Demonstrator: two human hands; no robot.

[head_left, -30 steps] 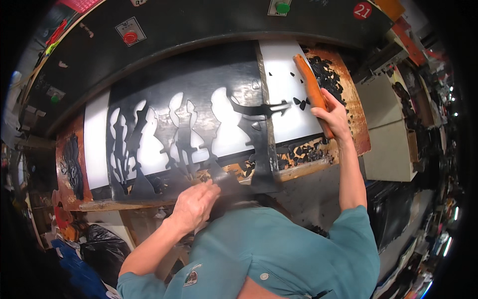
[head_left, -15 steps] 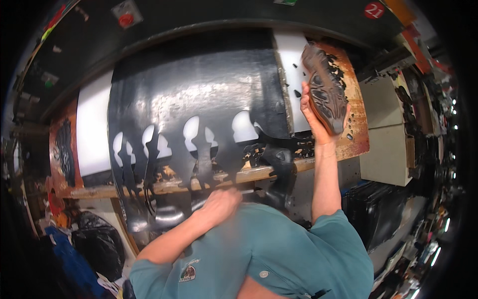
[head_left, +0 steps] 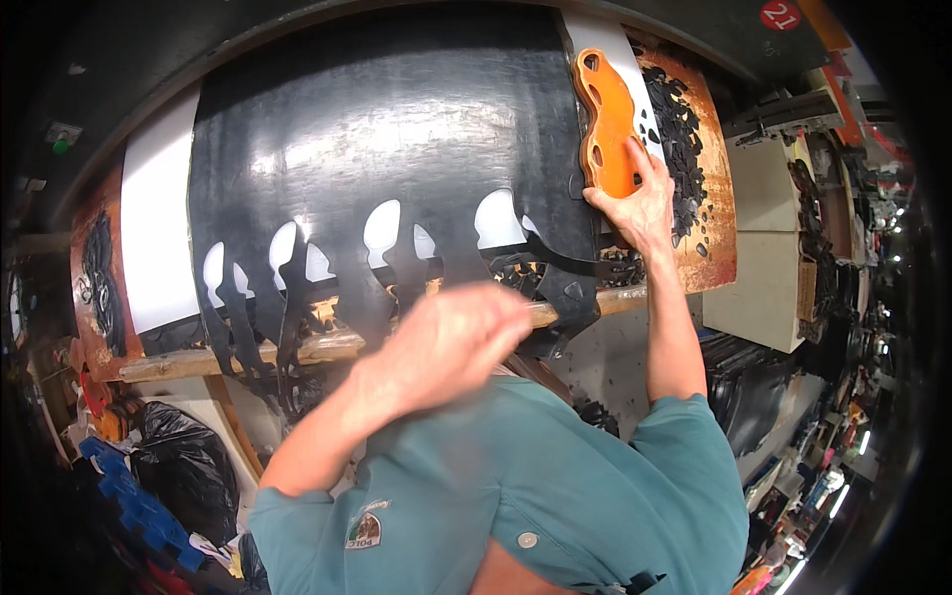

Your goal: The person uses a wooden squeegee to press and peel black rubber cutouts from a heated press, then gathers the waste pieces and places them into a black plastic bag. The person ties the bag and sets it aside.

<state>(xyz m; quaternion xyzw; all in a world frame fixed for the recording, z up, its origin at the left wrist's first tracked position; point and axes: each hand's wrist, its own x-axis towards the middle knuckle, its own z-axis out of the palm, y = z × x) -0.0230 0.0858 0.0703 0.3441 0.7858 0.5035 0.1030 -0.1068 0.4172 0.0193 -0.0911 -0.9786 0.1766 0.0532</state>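
My right hand (head_left: 645,206) grips the near end of an orange, sole-shaped cutting die (head_left: 617,114), with thumb and fingers spread along its sides. The die lies flat side up at the right edge of a large, shiny black sheet (head_left: 387,139). Whether it rests fully on the sheet I cannot tell. Curved cut-outs run along the sheet's near edge, and thin black strips hang from there over the table's front. My left hand (head_left: 446,342) is in front of my chest, its fingers curled and smeared by motion; nothing can be made out in it.
White board (head_left: 159,218) shows beneath the sheet. Small black scraps (head_left: 679,149) lie on a worn brown board at the right. A wooden rail (head_left: 164,367) edges the table. A dark beam crosses above. Black bags (head_left: 183,456) stand at lower left, a pale cabinet (head_left: 749,288) at right.
My right hand has turned the die over, from its dark, hollow side to the orange face, and brought it left to the sheet's edge. My left hand has risen and moved right.
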